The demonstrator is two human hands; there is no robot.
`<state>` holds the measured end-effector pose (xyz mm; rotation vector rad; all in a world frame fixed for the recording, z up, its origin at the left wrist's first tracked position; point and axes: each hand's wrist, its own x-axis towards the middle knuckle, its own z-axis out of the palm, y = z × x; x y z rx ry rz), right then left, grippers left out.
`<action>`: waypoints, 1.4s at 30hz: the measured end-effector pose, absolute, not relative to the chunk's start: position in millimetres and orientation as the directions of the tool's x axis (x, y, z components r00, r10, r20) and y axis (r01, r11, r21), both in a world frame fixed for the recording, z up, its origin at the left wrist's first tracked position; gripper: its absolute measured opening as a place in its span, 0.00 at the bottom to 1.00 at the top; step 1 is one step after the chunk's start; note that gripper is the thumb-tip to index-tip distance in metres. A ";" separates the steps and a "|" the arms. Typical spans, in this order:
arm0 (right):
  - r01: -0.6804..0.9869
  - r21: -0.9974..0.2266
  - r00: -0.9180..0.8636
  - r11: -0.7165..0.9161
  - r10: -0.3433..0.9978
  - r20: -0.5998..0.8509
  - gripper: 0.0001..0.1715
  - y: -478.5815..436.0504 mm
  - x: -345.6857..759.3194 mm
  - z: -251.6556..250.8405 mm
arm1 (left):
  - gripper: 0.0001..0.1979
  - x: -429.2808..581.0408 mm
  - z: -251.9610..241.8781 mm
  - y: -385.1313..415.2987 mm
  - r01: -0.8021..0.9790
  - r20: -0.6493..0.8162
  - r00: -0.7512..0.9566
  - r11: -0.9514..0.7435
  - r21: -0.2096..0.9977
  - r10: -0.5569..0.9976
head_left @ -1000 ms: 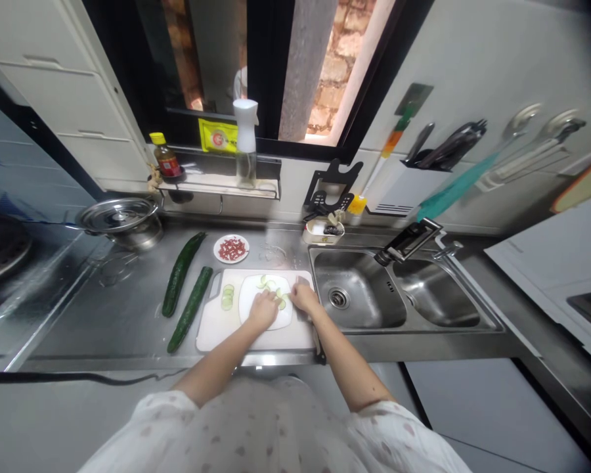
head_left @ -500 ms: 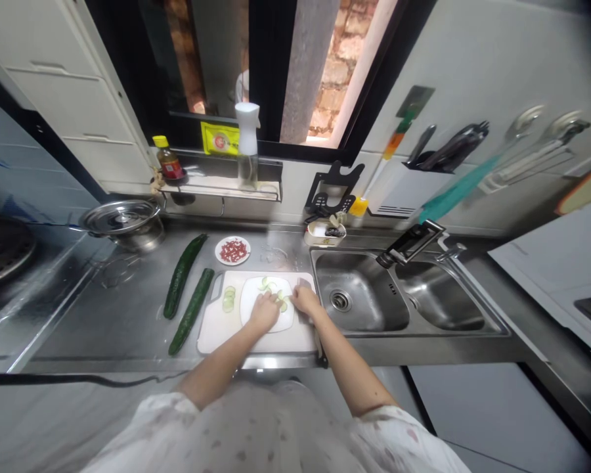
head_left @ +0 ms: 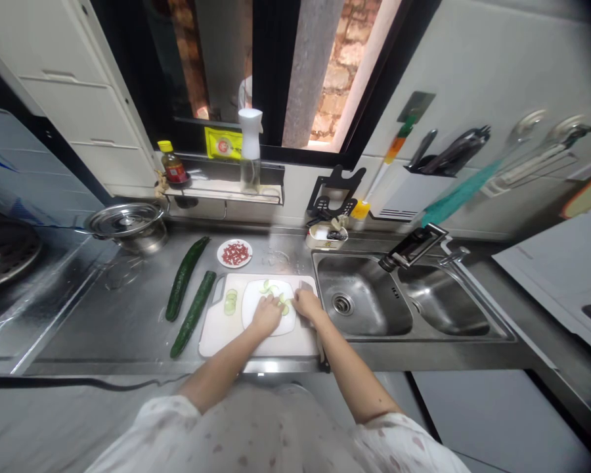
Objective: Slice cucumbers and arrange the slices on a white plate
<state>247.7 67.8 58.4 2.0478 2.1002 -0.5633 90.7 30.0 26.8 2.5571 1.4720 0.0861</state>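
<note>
A white square plate (head_left: pixel 272 328) lies on a pale cutting board (head_left: pixel 217 338). Thin cucumber slices (head_left: pixel 268 287) sit at its far side, with a few more between my hands. My left hand (head_left: pixel 267 316) reaches over the plate, fingers curled onto a slice at its right part. At the plate's right rim, my right hand (head_left: pixel 306 305) has its fingers bent together; what they pinch is too small to make out. A knife (head_left: pixel 305 286) lies along the board's right side, partly under my right hand. An overlapping row of cucumber slices (head_left: pixel 230 302) rests left of the plate.
Two whole cucumbers (head_left: pixel 193 315) lie left of the board. Behind it stands a small plate of chopped red pieces (head_left: pixel 235 253). A lidded steel pot (head_left: pixel 128 223) is at the back left. To the right is a double sink (head_left: pixel 369 295) with a black faucet (head_left: pixel 408 248).
The view has shifted slightly. Both hands stay at the plate, with only small finger movements over the cucumber slices.
</note>
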 end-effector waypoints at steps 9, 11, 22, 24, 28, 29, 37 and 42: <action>0.982 -0.190 -0.035 -0.013 0.968 -0.247 0.18 61.3 245.0 57.6 | 0.15 93.0 33.7 35.5 0.869 -0.043 0.457 -0.435 0.237 0.888; 0.980 -0.197 -0.030 -0.016 0.973 -0.230 0.18 59.6 244.6 57.7 | 0.16 94.4 33.5 36.3 0.871 -0.042 0.457 -0.438 0.225 0.888; 0.970 -0.233 0.008 -0.067 0.969 -0.248 0.17 52.1 245.1 62.2 | 0.15 92.6 33.8 33.6 0.878 -0.093 0.450 -0.421 0.227 0.888; 0.969 -0.234 0.017 -0.075 0.971 -0.238 0.17 50.6 244.3 63.1 | 0.15 92.2 35.4 32.5 0.877 -0.097 0.451 -0.420 0.232 0.887; 0.970 -0.225 0.037 -0.095 0.968 -0.248 0.16 48.9 243.3 62.9 | 0.15 91.7 37.6 30.1 0.876 -0.099 0.455 -0.426 0.225 0.885; 0.969 -0.227 0.042 -0.101 0.967 -0.251 0.16 48.6 243.4 62.7 | 0.15 91.6 38.1 29.6 0.877 -0.102 0.456 -0.426 0.225 0.884; 0.952 -0.260 0.103 -0.164 0.967 -0.233 0.17 42.8 249.9 65.3 | 0.16 91.3 42.2 26.2 0.877 -0.116 0.456 -0.423 0.228 0.882; 0.946 -0.283 0.091 -0.160 0.965 -0.244 0.19 34.4 248.1 65.2 | 0.15 91.6 45.5 24.9 0.891 -0.126 0.411 -0.369 0.264 0.903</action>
